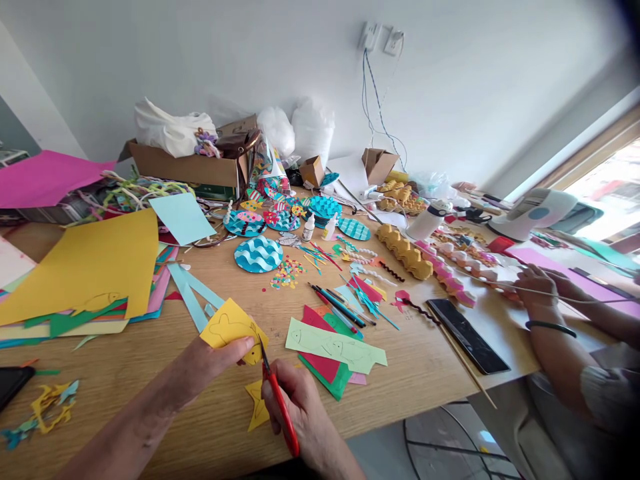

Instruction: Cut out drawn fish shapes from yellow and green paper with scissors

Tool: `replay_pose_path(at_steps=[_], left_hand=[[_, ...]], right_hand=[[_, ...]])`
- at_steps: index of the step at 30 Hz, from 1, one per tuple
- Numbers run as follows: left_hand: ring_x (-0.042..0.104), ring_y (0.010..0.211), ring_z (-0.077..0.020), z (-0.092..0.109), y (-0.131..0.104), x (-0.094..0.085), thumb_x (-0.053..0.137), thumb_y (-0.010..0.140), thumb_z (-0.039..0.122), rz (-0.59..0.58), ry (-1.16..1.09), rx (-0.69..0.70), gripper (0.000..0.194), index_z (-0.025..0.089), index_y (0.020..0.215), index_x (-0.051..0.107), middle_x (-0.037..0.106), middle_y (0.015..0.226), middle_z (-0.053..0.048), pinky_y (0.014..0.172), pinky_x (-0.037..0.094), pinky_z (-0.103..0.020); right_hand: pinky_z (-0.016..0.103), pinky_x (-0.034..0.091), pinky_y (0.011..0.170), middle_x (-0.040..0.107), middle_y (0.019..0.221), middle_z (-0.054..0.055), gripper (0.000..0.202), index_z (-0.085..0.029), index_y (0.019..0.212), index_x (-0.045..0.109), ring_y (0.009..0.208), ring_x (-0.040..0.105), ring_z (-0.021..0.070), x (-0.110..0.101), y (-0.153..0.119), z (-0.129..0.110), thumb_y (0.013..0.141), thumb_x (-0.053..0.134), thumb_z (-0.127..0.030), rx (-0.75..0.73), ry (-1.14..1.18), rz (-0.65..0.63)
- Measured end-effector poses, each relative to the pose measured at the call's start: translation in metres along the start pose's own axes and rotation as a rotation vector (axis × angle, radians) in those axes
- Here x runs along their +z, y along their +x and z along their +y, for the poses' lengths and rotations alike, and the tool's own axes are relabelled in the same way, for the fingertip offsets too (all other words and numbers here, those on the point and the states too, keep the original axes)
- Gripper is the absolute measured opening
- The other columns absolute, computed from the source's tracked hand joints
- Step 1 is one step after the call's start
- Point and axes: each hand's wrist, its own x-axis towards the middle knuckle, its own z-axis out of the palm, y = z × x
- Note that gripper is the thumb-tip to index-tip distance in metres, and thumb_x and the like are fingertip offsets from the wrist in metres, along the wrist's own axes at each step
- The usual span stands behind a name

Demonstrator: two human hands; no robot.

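My left hand [227,357] pinches a piece of yellow paper [233,323] that has a fish outline drawn on it. In my right hand [300,400] is a pair of scissors [283,410] with red handles, its blades at the right edge of the yellow paper. Below the blades, a yellow paper offcut [257,407] lies on the table, partly behind my right hand. To the right rests a light green paper strip [335,347] with fish drawn on it, over red paper [320,330] and green paper [330,380].
Large yellow paper [95,260] and other sheets are stacked at left. Several pens [345,310], paper scraps, two small glue bottles [309,228] and a wavy blue disc [258,254] lie ahead. Near a black phone [467,333], another person's hands [537,287] work at right.
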Motion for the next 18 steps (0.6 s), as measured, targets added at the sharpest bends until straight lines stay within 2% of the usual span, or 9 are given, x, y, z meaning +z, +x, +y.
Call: replay_pose_path(at_steps=[9, 18], left_hand=[[0.062, 0.084, -0.0247, 0.0015, 0.0003, -0.0009, 0.055, 0.073, 0.039, -0.011, -0.032, -0.023, 0.020, 0.023, 0.075, 0.067, 0.072, 0.082, -0.002, 0.077, 0.048, -0.033], [0.062, 0.082, -0.0234, -0.0061, 0.0063, -0.0034, 0.054, 0.072, 0.040, -0.074, -0.024, -0.035, 0.019, 0.025, 0.072, 0.065, 0.071, 0.079, -0.001, 0.073, 0.049, -0.030]], right_hand=[[0.023, 0.020, 0.047, 0.030, 0.054, -0.006, 0.043, -0.020, 0.059, 0.036, 0.053, 0.027, 0.0096, -0.0015, -0.0016, 0.0013, 0.090, 0.052, -0.046, 0.023, -0.021, -0.007], [0.023, 0.018, 0.046, 0.026, 0.055, -0.007, 0.043, -0.020, 0.059, 0.031, 0.052, 0.024, 0.0084, -0.0032, -0.0017, 0.0015, 0.090, 0.055, -0.036, -0.027, -0.075, 0.010]])
